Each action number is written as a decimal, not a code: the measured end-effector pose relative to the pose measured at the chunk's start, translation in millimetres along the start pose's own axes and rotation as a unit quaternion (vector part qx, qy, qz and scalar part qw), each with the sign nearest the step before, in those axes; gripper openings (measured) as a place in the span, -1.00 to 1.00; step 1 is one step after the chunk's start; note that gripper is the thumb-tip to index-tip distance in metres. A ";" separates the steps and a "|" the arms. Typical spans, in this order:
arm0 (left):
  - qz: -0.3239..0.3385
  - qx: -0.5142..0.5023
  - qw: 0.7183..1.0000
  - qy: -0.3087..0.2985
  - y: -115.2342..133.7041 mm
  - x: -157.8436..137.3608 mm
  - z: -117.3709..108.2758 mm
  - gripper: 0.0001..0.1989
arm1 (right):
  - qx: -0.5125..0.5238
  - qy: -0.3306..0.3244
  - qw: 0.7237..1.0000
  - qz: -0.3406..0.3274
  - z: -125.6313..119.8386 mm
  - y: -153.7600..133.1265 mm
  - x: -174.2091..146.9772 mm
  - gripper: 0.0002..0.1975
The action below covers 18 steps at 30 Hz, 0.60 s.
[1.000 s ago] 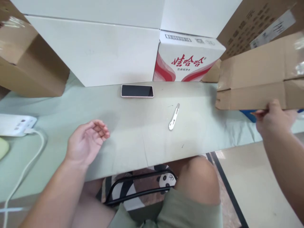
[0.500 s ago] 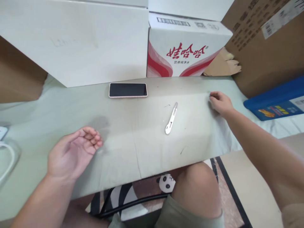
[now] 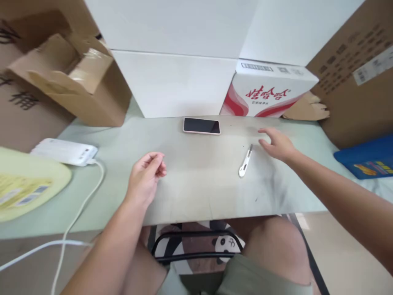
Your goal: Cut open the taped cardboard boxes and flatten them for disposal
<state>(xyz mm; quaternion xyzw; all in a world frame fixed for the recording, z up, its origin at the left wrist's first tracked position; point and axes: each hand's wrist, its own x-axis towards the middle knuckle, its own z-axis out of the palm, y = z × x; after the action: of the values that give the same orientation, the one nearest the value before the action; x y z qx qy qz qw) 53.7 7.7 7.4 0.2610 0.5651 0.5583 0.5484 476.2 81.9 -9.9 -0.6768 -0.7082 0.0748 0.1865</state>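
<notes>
My left hand [image 3: 146, 177] hovers at the left-middle of the cloth-covered table, its fingers curled and the thumb pressed against the index finger. I see nothing held in it. My right hand [image 3: 278, 143] is open, thumb and index finger apart, with nothing between them. Just left of that hand lies a white utility knife [image 3: 245, 162], its narrow tip pointing away from me; the two do not touch. Farther back, between my hands, a phone [image 3: 202, 125] with a dark screen and pink edge lies flat near the white boxes.
White boxes [image 3: 184, 84] and a red-and-white box [image 3: 270, 92] line the back. At left stand an opened cardboard box [image 3: 101, 92], a white power bank [image 3: 66, 151] with a cable, and a yellow package [image 3: 27, 184]. A blue package [image 3: 365, 157] lies right.
My view has swung left, showing more of the left side. My left hand has gone from cupped, palm up, to curled closed. My right hand has opened and come nearer the utility knife.
</notes>
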 end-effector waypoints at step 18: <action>0.134 -0.068 0.988 0.024 21.9 22.2 -44.0 -0.89 | 0.100 -0.123 0.935 -0.317 117.6 -434.3 108.9 -0.56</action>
<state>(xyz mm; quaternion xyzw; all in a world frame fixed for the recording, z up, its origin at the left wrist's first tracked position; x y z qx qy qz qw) 0.8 18.0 10.3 0.2829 0.4989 0.6701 0.4713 27.5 174.9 55.3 -0.3808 -0.8922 0.1645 0.1787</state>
